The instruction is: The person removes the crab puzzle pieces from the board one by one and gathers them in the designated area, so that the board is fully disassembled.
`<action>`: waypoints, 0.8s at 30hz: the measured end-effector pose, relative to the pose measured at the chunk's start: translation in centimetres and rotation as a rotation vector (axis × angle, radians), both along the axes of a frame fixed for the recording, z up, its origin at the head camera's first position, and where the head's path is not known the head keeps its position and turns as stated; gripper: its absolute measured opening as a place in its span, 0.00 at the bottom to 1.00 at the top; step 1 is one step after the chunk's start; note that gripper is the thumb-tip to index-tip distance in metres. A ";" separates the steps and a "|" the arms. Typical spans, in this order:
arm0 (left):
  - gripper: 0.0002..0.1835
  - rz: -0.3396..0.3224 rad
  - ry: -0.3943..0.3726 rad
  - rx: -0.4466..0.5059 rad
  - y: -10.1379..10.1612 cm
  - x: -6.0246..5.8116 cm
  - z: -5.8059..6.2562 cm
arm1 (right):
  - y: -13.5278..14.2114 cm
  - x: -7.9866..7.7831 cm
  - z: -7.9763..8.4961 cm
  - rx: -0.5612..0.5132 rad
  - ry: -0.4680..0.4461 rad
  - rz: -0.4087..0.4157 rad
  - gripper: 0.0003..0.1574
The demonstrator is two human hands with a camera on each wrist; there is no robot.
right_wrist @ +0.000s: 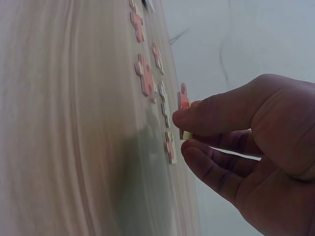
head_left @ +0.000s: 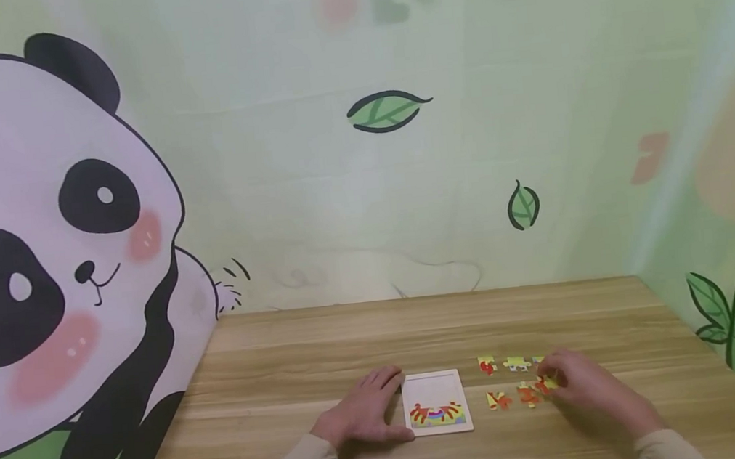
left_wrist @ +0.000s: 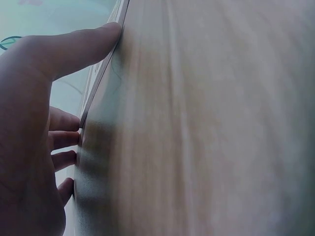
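Note:
A white puzzle frame [head_left: 431, 397] lies on the table with assembled pieces showing a red and yellow picture along its lower part. My left hand [head_left: 372, 410] rests at its left side; the thumb [left_wrist: 98, 42] touches the near edge and the other fingers lie along the farther part, fairly straight. To the right of the frame, my right hand [head_left: 588, 387] pinches a puzzle piece [right_wrist: 184, 98], red with a yellow corner, between thumb and fingers. This piece is held above the table, partly hidden by the thumb.
Several loose puzzle pieces lie in two rows right of the frame, among them a red-and-yellow one [head_left: 498, 399] and a mostly yellow one [head_left: 518, 363]. The wooden table [head_left: 274, 361] ends at a green wall [head_left: 312, 190] printed with a panda.

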State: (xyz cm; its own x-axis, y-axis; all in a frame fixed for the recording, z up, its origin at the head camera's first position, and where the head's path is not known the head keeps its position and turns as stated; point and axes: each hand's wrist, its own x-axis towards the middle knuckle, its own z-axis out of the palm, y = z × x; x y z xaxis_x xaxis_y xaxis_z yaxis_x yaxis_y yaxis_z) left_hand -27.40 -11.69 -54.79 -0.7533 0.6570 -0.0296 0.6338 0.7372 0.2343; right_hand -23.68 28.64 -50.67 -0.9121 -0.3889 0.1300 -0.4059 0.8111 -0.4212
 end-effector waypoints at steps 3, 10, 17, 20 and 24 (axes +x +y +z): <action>0.56 -0.002 0.001 -0.001 0.0 0.1 0.1 | 0.3 0.1 -0.2 0.013 0.026 0.020 0.18; 0.56 0.004 -0.014 -0.002 0.1 0.2 0.3 | 0.9 0.1 -0.6 0.010 0.047 0.033 0.17; 0.56 -0.001 -0.014 0.000 0.1 0.0 0.1 | 1.2 0.1 -0.9 0.003 0.055 0.040 0.16; 0.55 -0.011 0.006 0.003 0.1 -0.2 -0.2 | 1.3 0.1 -1.0 0.027 0.043 0.003 0.15; 0.55 -0.016 0.023 0.003 0.0 -0.4 -0.5 | 1.4 0.1 -1.1 0.055 0.045 -0.014 0.14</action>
